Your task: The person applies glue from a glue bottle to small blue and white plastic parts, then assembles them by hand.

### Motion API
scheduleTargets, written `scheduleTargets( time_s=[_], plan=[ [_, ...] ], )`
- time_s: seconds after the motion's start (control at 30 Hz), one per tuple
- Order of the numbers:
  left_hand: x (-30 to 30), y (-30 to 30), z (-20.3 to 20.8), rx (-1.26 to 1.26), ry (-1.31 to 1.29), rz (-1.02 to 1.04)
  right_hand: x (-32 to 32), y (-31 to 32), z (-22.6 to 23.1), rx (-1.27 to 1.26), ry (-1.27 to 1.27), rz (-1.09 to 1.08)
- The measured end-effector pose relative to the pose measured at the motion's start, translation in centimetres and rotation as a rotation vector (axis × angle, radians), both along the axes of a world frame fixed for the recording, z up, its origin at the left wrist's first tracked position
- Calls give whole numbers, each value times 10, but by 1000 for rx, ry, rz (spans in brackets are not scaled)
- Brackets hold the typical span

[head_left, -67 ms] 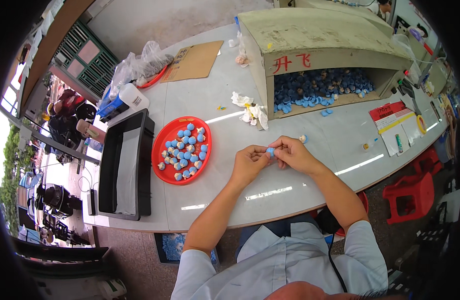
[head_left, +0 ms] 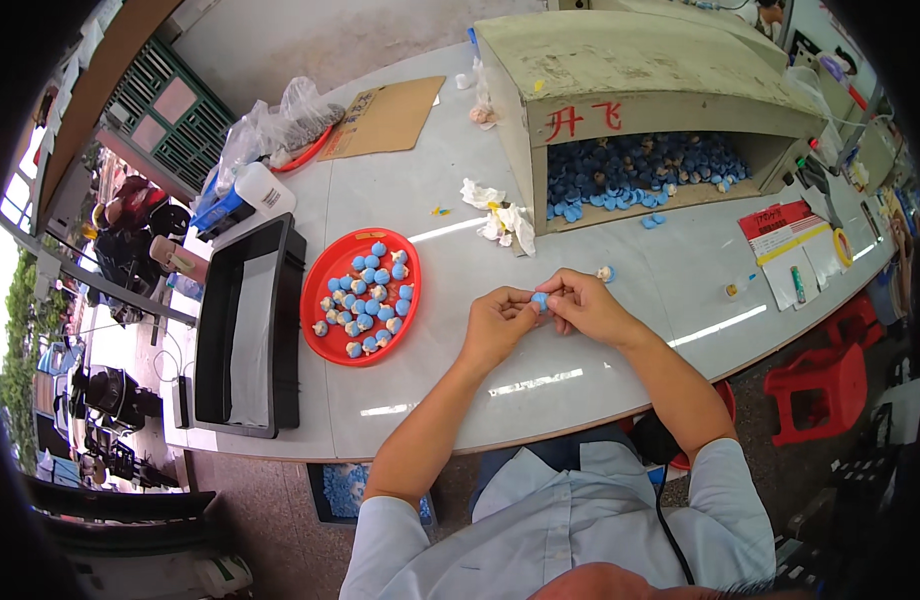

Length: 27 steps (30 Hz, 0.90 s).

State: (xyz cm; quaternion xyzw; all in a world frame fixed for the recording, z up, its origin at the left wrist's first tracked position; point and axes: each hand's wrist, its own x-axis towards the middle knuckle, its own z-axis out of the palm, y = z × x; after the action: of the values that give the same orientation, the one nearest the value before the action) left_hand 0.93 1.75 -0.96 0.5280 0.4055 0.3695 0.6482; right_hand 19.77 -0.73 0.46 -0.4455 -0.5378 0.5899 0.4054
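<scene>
Between my two hands, above the table, is a small round blue piece (head_left: 541,299). My left hand (head_left: 501,318) pinches it from the left with thumb and fingertips. From the other side my right hand (head_left: 583,302) grips the same piece, its fingers covering part of it. A blue-and-cream piece (head_left: 606,273) lies on the table just beyond my right hand. To the left, a round red tray (head_left: 325,338) holds several blue balls with cream parts. A beige box (head_left: 528,150) with an open front stands beyond my hands, heaped with blue pieces (head_left: 630,172).
A long black bin (head_left: 290,330) stands left of the red tray. Crumpled white tissue (head_left: 508,228) lies by the beige box. Flat cardboard (head_left: 385,120) is at the far left. To the right are papers (head_left: 783,265), yellow tape (head_left: 842,247) and a red stool (head_left: 815,395).
The whole view has shifted very slightly. Both hands keep the same hold on the blue piece.
</scene>
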Motion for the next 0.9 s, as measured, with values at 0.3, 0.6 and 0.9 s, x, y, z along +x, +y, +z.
scheduleTargets(
  time_s=[0.3,0.6,0.9],
  plan=[
    [5,-5,-9,24,-54,44,-6,-2,-6,56,-58,-39],
    [6,-2,-14,51,3,57,-8,-3,-7,111,-99,-69],
    [2,1,-5,-1,12,7,1,2,-4,34,-116,-24]
  ],
)
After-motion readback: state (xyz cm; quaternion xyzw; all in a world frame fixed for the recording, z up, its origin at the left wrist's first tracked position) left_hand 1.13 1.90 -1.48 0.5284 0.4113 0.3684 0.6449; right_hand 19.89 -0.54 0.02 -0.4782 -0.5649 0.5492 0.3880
